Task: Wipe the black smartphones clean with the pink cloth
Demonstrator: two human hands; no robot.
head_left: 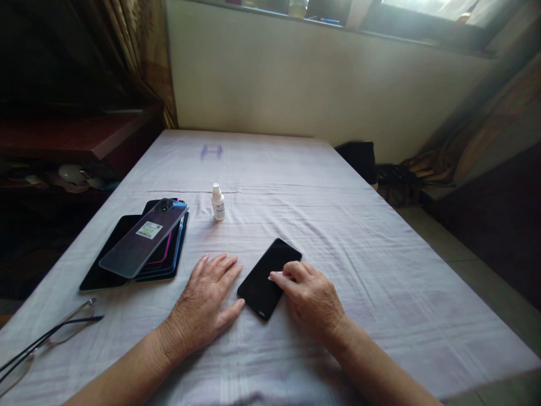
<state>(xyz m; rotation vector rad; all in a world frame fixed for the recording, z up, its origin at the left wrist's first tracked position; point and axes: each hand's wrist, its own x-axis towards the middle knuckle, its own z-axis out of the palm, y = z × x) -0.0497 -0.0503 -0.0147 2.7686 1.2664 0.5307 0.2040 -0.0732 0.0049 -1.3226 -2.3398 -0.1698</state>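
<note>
left hand: flat, palm down, fingers spread | right hand: curled, fingertips pinched

Eyeglasses cut off at the left edge; bottle label too small to read

Both arms are bare, with no sleeves. The left hand and the right hand wear no rings, watch or gloves. The skin looks wrinkly, and the nails are short.
</note>
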